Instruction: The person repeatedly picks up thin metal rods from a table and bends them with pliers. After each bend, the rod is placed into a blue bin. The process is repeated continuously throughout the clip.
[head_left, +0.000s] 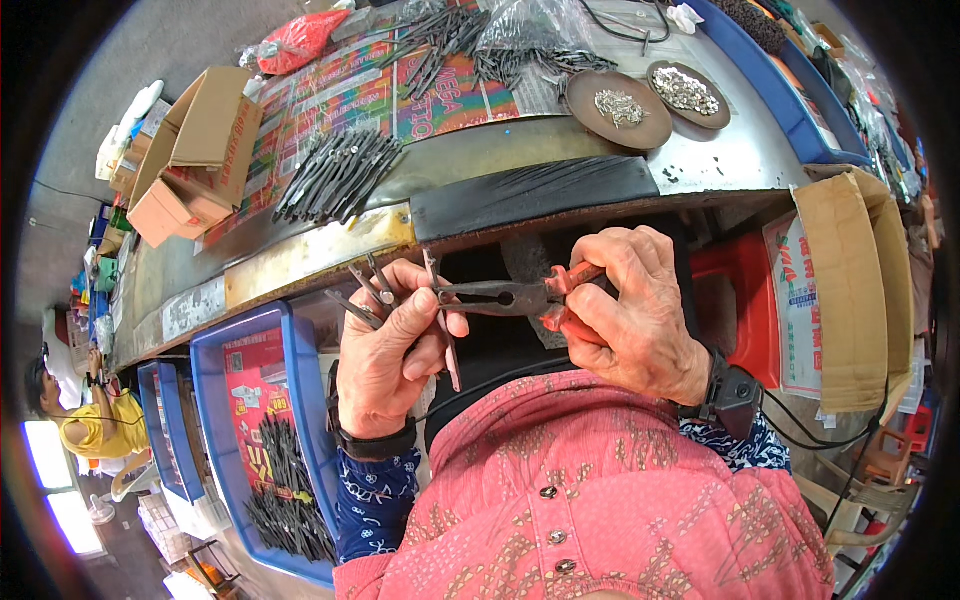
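My right hand (645, 325) is closed round the red handles of a pair of long-nosed pliers (515, 298). The dark jaws point left and their tip meets a thin dark strip (450, 350) in my left hand (385, 360). That strip stands nearly upright, pinched between thumb and fingertips. More narrow strips (372, 280) fan out between the fingers of the same hand, with small shiny metal bits at some ends. Whether the jaws grip a small metal piece at their tip, I cannot tell.
A bench (470, 150) bears a pile of black strips (338, 175), more strips (440, 45) farther back, and two brown dishes (585, 100) of small metal parts. A blue bin (290, 340) with strips stands at left, cardboard boxes (850, 290) both sides. Another person (105, 425) sits far left.
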